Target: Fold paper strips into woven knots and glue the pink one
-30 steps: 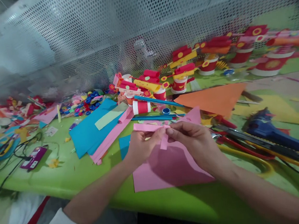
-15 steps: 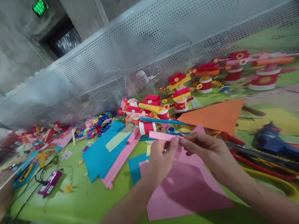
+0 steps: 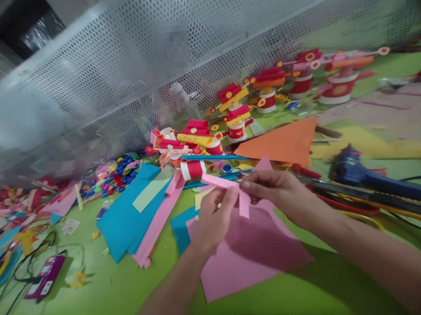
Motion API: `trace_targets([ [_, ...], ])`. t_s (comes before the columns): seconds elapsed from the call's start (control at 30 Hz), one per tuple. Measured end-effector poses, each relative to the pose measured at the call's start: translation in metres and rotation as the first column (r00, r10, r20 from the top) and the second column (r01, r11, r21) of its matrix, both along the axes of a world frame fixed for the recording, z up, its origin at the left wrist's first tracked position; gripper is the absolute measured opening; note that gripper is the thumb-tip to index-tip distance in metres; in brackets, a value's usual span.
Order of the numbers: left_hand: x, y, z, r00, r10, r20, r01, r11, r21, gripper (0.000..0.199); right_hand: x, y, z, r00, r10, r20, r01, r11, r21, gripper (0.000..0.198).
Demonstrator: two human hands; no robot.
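Over the green desk (image 3: 108, 298), I see the left hand (image 3: 216, 214) and right hand (image 3: 277, 190), each grip pinched narrow on a bent strip (image 3: 244, 205) above the pink sheet (image 3: 250, 253), probably folding, with firm creasing likely needed next.

Bare green tabletop (image 3: 97, 299) at lower left leaves passage right of the purple box (image 3: 46, 279). Beyond the pink strip (image 3: 244, 205) at centre, a tipped red-and-white cup (image 3: 194, 170) obstructs; a blue glue gun (image 3: 382, 182) blocks the right, a perforated panel (image 3: 220, 31) the top.
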State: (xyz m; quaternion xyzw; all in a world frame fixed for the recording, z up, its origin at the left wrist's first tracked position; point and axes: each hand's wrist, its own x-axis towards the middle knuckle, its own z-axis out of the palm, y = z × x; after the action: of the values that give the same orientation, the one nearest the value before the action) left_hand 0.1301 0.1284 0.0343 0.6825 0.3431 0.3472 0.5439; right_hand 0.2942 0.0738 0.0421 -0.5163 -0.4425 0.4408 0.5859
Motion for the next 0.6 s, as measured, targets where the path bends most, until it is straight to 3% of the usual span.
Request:
trace_targets([
  [0.07, -0.0005, 0.0011, -0.0014, 0.999, -0.049, 0.005, 0.049, 0.997, -0.054, 0.051, -0.001, -0.0006, -0.0005, 1.0, -0.006, 0.006, 0.006, 1.0, -0.013, 0.038],
  [0.23, 0.0013, 0.003, -0.0045, 0.99, -0.069, 0.124, 0.085, 0.989, -0.124, 0.023, -0.0035, -0.0033, -0.0004, 0.999, -0.035, 0.023, 0.035, 0.999, -0.004, 0.026],
  [0.43, 0.0024, 0.0006, -0.0066, 0.993, -0.045, 0.109, 0.05, 0.998, -0.04, 0.019, -0.0026, -0.006, 0.0007, 0.999, -0.046, 0.025, 0.047, 0.998, -0.038, 0.022],
  [0.6, 0.006, 0.0023, -0.0092, 0.983, 0.068, 0.172, -0.026, 0.971, -0.237, 0.023, -0.0015, -0.0063, 0.0013, 0.996, 0.012, -0.085, -0.022, 0.992, -0.121, 0.028],
])
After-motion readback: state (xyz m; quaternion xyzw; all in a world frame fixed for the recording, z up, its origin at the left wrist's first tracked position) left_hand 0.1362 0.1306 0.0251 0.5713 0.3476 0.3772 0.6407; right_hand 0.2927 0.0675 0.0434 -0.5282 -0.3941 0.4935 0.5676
